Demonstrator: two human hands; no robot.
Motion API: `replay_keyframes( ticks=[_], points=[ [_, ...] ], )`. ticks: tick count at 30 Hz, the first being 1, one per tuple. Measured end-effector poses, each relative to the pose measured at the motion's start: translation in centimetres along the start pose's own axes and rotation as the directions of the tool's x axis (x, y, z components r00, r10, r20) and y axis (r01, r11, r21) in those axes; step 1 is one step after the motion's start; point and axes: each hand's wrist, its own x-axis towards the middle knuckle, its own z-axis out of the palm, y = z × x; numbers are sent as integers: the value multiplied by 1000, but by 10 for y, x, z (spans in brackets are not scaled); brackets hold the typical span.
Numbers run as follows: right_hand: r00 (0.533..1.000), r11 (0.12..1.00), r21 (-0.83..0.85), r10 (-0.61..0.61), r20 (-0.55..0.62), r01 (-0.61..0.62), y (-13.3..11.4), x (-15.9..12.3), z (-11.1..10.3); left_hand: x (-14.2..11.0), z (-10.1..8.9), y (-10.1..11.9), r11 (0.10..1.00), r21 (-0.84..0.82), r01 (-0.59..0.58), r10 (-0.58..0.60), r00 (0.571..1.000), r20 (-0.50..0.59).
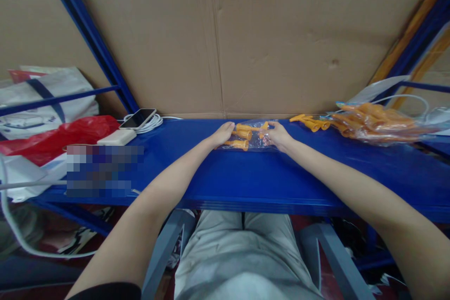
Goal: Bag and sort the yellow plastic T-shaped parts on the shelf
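A clear plastic bag (pixel 256 144) lies on the blue table in front of me, with several orange plastic pieces (pixel 243 134) showing in it. These have flared, cup-like ends and thin stems. My left hand (pixel 223 134) is closed on the bag's left end, beside the flared pieces. At the other end my right hand (pixel 280 137) pinches the bag, its fingertips against the stem end of one orange piece. Whether those fingers grip only the film or also that piece is hard to tell.
Loose orange pieces (pixel 309 123) lie at the back right, beside a filled plastic bag of orange pieces (pixel 376 122). To the left are a phone (pixel 138 118) on a coiled white cable, a white box (pixel 117 138) and a red bag (pixel 80 132). Cardboard (pixel 218 37) walls the back.
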Motion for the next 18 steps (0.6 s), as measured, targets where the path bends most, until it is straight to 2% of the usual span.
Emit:
replay_keyframes(
  ticks=[5, 11, 14, 18],
  points=[
    [989, 989, 121, 72, 127, -88, 0, 2, -3, -2, -2, 5, 999, 21, 50, -51, 999, 7],
    [988, 974, 193, 92, 128, -116, 0, 12, -4, -1, 3, 12, 998, -12, 55, -55, 998, 10],
    [992, 990, 116, 66, 104, -78, 4, 18, -2, 1, 7, 14, 998, -45, 41, -41, 999, 15],
    [997, 999, -32, 45, 69, -43, 9, 22, -1, -1, 7, 17, 995, -70, 69, -73, 996, -44]
  ],
)
